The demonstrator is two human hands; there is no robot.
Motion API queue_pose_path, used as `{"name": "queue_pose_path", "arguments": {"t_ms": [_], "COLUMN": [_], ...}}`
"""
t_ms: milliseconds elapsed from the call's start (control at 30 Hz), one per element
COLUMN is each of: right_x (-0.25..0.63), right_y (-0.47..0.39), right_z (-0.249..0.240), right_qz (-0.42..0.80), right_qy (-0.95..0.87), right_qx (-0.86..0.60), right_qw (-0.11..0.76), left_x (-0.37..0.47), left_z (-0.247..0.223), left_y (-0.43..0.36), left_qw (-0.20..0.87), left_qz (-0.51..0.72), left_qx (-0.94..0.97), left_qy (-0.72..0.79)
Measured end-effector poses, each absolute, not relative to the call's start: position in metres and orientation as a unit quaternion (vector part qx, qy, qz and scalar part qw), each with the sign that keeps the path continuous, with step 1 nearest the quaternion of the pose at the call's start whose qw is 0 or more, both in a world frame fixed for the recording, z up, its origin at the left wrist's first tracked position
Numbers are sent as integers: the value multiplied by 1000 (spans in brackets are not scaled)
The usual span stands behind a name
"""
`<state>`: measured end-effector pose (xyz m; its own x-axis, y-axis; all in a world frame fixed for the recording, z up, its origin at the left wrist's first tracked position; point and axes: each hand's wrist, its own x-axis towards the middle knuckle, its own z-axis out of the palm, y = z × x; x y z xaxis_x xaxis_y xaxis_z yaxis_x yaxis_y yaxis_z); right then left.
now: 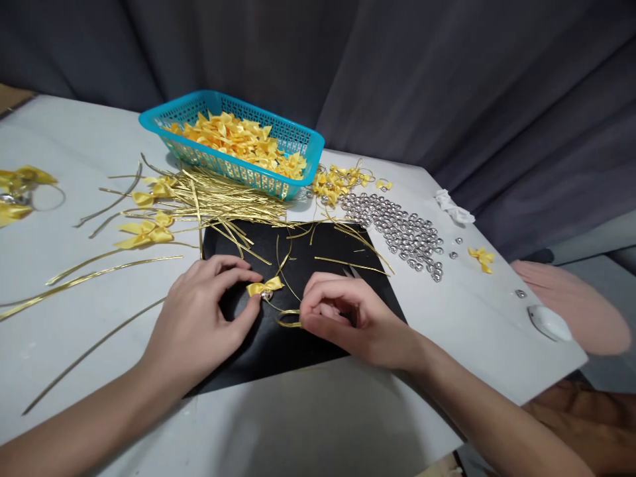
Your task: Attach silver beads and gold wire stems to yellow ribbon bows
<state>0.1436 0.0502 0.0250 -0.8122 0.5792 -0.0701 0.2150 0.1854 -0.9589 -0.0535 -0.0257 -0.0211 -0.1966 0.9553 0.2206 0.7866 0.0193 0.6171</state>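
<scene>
Between the thumb and fingertips of my left hand (213, 301) is a small yellow bow (268, 286), with a silver bead (267, 295) at its lower side. A thin gold cord (289, 318) runs from the bead and loops toward my right hand (348, 315), whose curled fingers pinch it. Both hands are over a black mat (248, 364). The tips of a pair of scissors (354, 271) show behind my right hand; the rest is hidden.
A blue basket (314, 159) of yellow bows stands at the back, with gold cords (233, 199) in front. Silver beads (407, 235) spread to the right, near finished-looking bows (335, 182). A white device (550, 322) sits at the table's (447, 411) right edge.
</scene>
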Motion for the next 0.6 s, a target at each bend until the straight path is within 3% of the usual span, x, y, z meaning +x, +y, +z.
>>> {"name": "queue_pose_path", "arguments": {"t_ms": [167, 333, 600], "right_x": [143, 142, 133], "right_y": [49, 42, 39], "right_z": [24, 22, 13], "right_qz": [582, 495, 402], "right_qy": [-763, -836, -857], "right_qx": [-247, -154, -261], "right_qw": [137, 178, 188], "left_x": [-53, -48, -44], "left_z": [-24, -20, -11], "left_y": [-26, -28, -24], "left_qw": [180, 282, 433], "left_qz": [327, 357, 386], "left_qx": [616, 592, 543], "left_qy": [694, 665, 608]}}
